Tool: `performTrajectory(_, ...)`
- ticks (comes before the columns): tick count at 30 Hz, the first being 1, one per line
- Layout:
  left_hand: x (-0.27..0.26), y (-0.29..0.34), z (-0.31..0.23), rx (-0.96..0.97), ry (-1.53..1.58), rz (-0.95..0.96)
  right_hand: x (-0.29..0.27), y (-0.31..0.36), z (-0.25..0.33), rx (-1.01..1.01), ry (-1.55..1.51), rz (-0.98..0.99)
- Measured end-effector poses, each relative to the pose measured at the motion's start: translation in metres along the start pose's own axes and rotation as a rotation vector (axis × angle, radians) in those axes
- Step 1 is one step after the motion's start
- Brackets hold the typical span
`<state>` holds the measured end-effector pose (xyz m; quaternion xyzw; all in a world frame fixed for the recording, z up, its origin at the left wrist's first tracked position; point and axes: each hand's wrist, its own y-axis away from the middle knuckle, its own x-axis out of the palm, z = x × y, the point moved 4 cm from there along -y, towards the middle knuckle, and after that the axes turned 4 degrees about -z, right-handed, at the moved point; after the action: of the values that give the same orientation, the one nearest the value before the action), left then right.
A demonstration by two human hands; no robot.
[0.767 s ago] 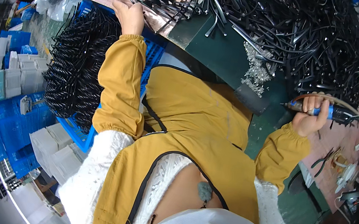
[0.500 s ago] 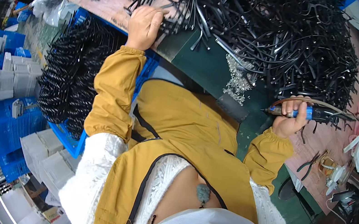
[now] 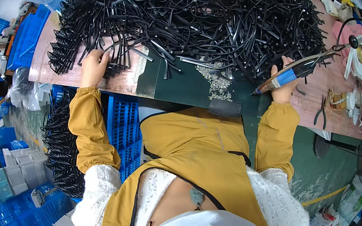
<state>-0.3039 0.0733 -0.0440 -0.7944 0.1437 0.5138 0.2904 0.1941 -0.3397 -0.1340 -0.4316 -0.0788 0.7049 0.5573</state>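
Black eyeglass frames (image 3: pixel 203 21) lie in a broad heap across the table, their temples tangled. At the heap's left end, my left hand (image 3: pixel 93 68) has its fingertips closed on the temple of an eyeglass frame; the fingers partly hide it. My right hand (image 3: pixel 285 88) holds a blue and dark electric screwdriver (image 3: pixel 283 78), its thin tip pointing down and left over a dark green mat (image 3: pixel 175 84). Between my hands, a small pile of tiny silvery screws (image 3: pixel 220 84) is spread on the mat.
Pliers (image 3: pixel 321 113) and a small amber jar (image 3: pixel 337 101) lie at the table's right. Below the left edge stands a blue crate (image 3: pixel 122 128) beside more stacked black frames (image 3: pixel 63 147). Blue and white bins (image 3: pixel 21 164) stand on the floor at left.
My view has turned, so the table now runs level across it. My left hand appears further left, by the stacked frames. The screwdriver stays in my right hand, its tip now tilted lower.
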Motion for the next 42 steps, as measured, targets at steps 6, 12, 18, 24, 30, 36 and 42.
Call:
performTrajectory(6,0.018,-0.076,-0.159,0.457,0.323,-0.385,0.005,-0.001,0.011,-0.021,-0.022,-0.119)
performTrajectory(12,0.100,-0.176,-0.197,0.376,-0.289,-0.178,0.022,0.009,-0.045,0.646,-0.802,-0.159)
performTrajectory(18,0.078,-0.163,-0.214,0.630,-0.620,-0.265,0.028,0.013,-0.059,0.157,-0.132,-0.059)
performTrajectory(24,0.029,-0.108,-0.243,0.544,0.037,-0.398,0.004,0.008,-0.049,0.306,-0.336,-0.037)
performTrajectory(30,0.037,0.016,-0.222,0.072,1.859,0.576,-0.087,0.037,-0.007,0.673,-0.562,0.031)
performTrajectory(36,0.076,0.136,-0.271,-0.228,2.371,0.760,-0.086,0.101,0.140,0.187,-0.923,-0.200)
performTrajectory(42,0.061,0.181,-0.304,0.059,2.001,0.905,-0.027,0.116,0.191,0.737,-1.286,0.144)
